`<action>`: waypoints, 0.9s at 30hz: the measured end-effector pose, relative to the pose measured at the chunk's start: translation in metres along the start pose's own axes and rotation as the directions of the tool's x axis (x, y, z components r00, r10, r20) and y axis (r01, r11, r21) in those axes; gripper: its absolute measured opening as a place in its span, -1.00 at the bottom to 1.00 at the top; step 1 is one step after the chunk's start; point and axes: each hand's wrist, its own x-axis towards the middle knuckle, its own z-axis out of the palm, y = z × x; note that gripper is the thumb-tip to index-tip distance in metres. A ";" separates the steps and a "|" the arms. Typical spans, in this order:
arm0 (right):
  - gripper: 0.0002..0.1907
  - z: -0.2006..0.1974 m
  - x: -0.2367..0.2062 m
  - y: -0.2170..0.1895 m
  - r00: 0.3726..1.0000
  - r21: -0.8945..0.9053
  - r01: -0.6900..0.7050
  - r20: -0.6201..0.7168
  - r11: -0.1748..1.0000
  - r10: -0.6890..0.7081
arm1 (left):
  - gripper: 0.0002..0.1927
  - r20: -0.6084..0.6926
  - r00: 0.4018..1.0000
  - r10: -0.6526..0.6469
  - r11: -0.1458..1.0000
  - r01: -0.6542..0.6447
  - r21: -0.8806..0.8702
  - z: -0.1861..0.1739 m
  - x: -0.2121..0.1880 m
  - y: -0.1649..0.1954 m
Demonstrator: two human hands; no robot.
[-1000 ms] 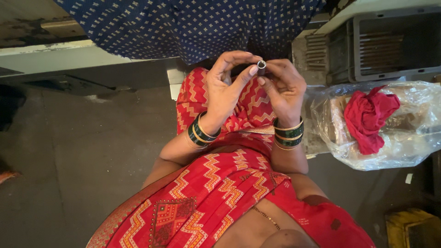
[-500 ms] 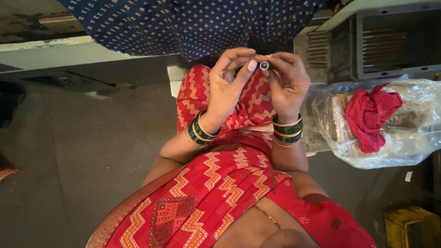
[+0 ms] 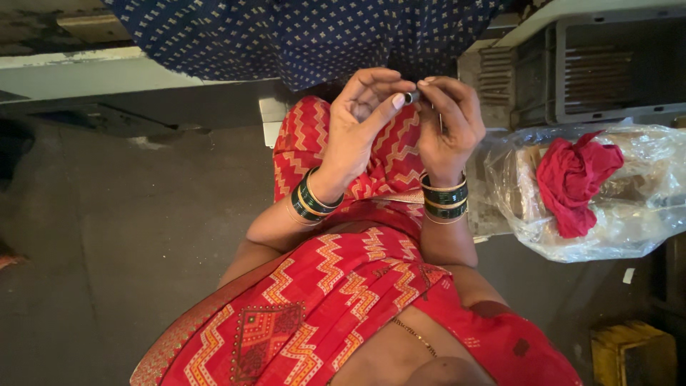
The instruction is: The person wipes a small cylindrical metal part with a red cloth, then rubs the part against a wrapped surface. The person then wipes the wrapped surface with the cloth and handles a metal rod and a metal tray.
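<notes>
Hands up close together: left hand (image 3: 361, 125) and right hand (image 3: 450, 121) both pinch a tiny dark ring (image 3: 411, 96) at fingertips. Clear plastic bag (image 3: 643, 214) with red cloth (image 3: 572, 179) sits right.

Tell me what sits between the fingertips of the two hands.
In the head view, a small dark cylindrical part is pinched between the left hand and the right hand, above the red patterned cloth on the lap.
</notes>
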 end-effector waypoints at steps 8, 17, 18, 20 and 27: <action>-0.69 0.005 -0.003 0.011 1.000 0.063 -0.025 0.017 0.998 0.024 | -0.71 -0.008 1.000 -0.030 0.996 0.030 -0.079 0.000 0.002 -0.006; -0.68 0.008 -0.008 0.023 0.973 0.409 -0.218 0.159 0.886 0.166 | -0.69 -0.025 0.994 0.110 0.982 -0.105 0.159 0.009 -0.001 -0.004; -0.69 0.008 -0.009 0.024 0.968 0.443 -0.240 0.180 0.864 0.177 | -0.69 -0.025 0.991 0.132 0.968 -0.124 0.217 0.010 -0.001 -0.004; -0.72 0.008 -0.011 0.026 0.955 0.509 -0.284 0.222 0.813 0.195 | -0.67 -0.022 0.984 0.176 0.930 -0.159 0.330 0.011 -0.004 -0.003; -0.75 0.009 -0.018 0.027 0.931 0.624 -0.359 0.296 0.694 0.216 | -0.65 -0.036 0.965 0.258 0.841 -0.206 0.500 0.018 -0.011 0.002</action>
